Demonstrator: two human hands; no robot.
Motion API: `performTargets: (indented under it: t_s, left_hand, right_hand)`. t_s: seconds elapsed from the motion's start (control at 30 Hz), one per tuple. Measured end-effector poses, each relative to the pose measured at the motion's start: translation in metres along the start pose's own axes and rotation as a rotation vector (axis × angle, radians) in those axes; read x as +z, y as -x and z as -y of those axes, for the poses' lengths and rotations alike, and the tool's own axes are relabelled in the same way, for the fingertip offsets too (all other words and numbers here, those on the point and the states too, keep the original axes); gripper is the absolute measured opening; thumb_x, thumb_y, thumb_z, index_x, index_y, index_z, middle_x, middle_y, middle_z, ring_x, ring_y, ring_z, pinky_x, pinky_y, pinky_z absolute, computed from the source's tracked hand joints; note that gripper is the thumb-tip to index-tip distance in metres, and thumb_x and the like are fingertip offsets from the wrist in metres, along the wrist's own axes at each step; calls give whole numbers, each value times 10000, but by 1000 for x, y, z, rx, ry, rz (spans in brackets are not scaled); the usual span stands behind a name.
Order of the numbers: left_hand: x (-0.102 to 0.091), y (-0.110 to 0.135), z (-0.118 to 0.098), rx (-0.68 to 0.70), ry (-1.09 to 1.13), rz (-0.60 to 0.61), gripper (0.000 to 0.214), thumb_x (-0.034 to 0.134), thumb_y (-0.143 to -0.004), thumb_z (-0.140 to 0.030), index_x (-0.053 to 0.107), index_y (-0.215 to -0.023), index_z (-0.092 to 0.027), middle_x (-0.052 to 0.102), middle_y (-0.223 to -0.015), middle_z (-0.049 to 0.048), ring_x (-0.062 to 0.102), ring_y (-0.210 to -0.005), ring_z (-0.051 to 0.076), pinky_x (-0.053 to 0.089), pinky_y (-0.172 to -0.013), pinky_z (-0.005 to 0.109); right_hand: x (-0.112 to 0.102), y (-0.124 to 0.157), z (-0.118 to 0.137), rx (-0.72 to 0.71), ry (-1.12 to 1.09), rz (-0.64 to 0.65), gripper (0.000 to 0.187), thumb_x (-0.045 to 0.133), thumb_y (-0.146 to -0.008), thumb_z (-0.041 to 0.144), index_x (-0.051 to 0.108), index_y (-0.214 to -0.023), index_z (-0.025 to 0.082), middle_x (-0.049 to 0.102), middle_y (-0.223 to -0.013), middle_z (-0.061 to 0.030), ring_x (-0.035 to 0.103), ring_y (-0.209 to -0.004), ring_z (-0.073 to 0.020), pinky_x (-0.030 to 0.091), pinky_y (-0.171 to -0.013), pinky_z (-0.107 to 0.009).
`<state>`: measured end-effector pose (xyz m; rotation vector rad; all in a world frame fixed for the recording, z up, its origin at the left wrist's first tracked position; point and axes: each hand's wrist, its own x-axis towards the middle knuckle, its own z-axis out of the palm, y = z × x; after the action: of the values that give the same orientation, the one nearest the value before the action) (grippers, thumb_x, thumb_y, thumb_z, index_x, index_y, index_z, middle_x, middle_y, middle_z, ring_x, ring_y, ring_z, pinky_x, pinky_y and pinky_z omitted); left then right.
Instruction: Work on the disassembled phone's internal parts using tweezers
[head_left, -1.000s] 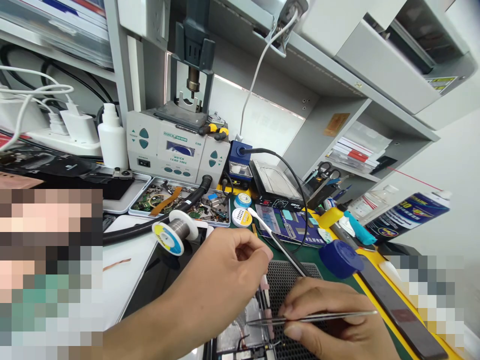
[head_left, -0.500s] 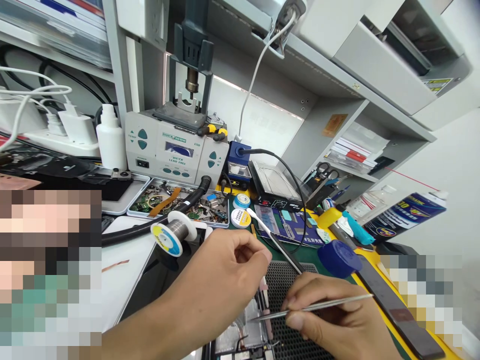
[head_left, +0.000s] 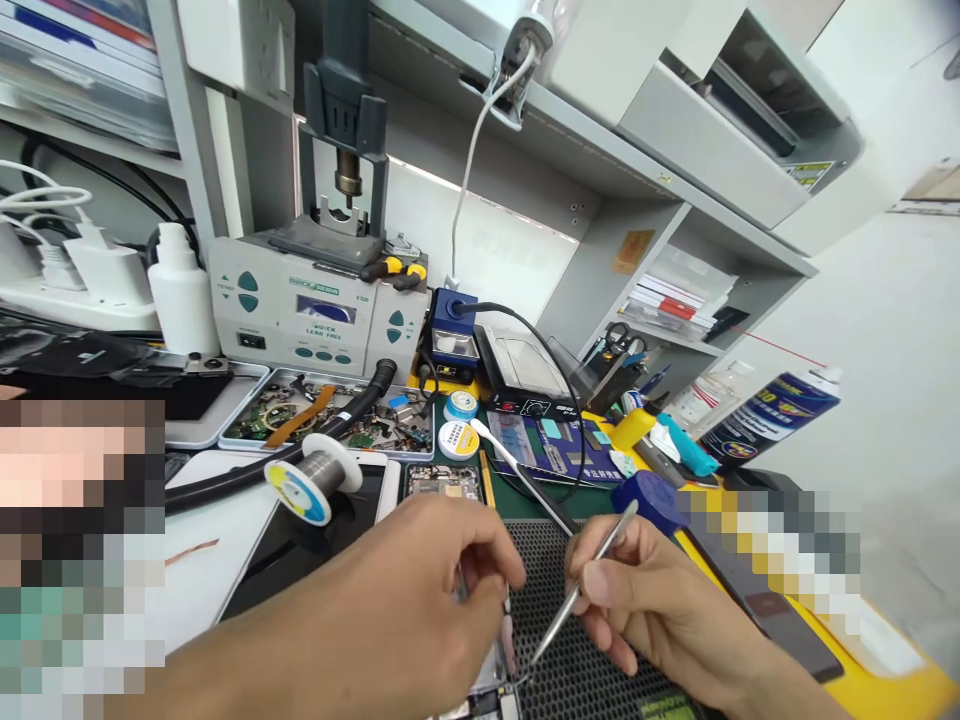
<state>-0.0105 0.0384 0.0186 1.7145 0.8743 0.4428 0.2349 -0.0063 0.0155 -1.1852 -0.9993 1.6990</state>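
My right hand (head_left: 637, 595) grips slim metal tweezers (head_left: 562, 620), slanted with the tip down and to the left. That tip is by the right edge of an opened phone (head_left: 491, 672), over a black perforated mat (head_left: 544, 570). Over the phone is my left hand (head_left: 442, 590), its fingers curled and thumb close to the forefinger; I cannot make out what they hold, if anything. This hand and forearm hide much of the phone. Behind it lies another opened phone (head_left: 446, 482) with its inner parts showing.
A solder spool (head_left: 313, 478) stands left of my left hand, near a black hose (head_left: 247, 475). Behind are a tray of circuit boards (head_left: 360, 410), a hot-air station (head_left: 315, 320) and small round tins (head_left: 459, 438). A blue round object (head_left: 651, 500) sits behind my right hand.
The view has shifted, so the background sits further left. The tweezers have turned steeper, their tip moving from over the phone to its right edge. My left hand's finger and thumb have shifted lower.
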Motion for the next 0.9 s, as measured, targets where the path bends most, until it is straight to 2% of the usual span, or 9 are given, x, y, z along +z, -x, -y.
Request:
performTargets:
  t_s: [0.03,0.1,0.17,0.2,0.27,0.33,0.5,0.7,0.9]
  left_hand:
    - [0,1,1,22,-78,5,110,625,-862,-261,719,-917,-252,685,-917,-1,641,-829,214,478,-714,300]
    - [2,3,3,126,-209,-8,240,674,-756,-156,748,-962,-254,716,-1072,13,676,-967,242,513,-859,324]
    - [4,1,4,222,-325,22,298,750,-724,-132,789,-990,-261,715,-1124,23,674,-1039,263,504,-937,345]
    - [5,0,4,241,-378,59,261,783,-753,-157,805,-987,-271,708,-1114,26,669,-1047,271,500,-939,352]
    - [6,-1,1,243,-455,148,91,739,-890,-217,806,-886,-277,684,-1060,29,655,-1048,268,493,-902,347]
    - [7,-2,-2,219,-479,162,210,652,-971,-195,775,-813,-257,670,-1049,28,645,-1052,252,488,-877,332]
    - [8,-3,2,188,-396,128,157,668,-907,-142,735,-800,-236,692,-1028,-3,652,-1043,219,484,-879,305]
    - [12,-3,11,248,-392,25,173,642,-828,-91,701,-745,-231,685,-925,-37,667,-901,160,470,-776,267]
    - [15,-3,14,269,-429,-7,183,625,-780,-58,672,-720,-225,677,-893,-46,653,-880,157,452,-746,271]
  right_hand:
    - [-3,1,1,12,-7,14,307,1032,-709,319,787,-732,136,755,-629,-12,657,-445,-82,504,-370,-114]
    - [-9,2,4,26,-14,42,316,1040,-687,329,789,-722,139,755,-626,-7,655,-429,-82,492,-348,-113]
    - [-14,3,6,30,-11,66,308,1043,-680,325,800,-717,140,752,-607,-4,658,-423,-85,492,-341,-112]
    - [-15,4,7,30,-6,74,300,1044,-679,316,805,-714,139,756,-606,-8,664,-427,-87,499,-345,-114]
    - [-16,6,8,31,8,83,270,1038,-692,281,815,-720,132,772,-619,-22,688,-449,-95,524,-371,-119]
    - [-14,8,8,36,22,86,243,1031,-705,247,822,-727,125,786,-627,-34,714,-475,-106,552,-402,-128]
    - [-7,9,0,61,51,72,204,1024,-711,190,842,-763,115,803,-610,-37,714,-460,-98,596,-442,-141]
    - [-3,3,-4,89,63,28,217,1028,-713,211,837,-756,118,793,-583,-25,679,-454,-78,586,-447,-128]
    - [-4,2,-5,94,54,19,221,1043,-673,162,849,-766,115,799,-584,-35,675,-446,-80,595,-441,-132]
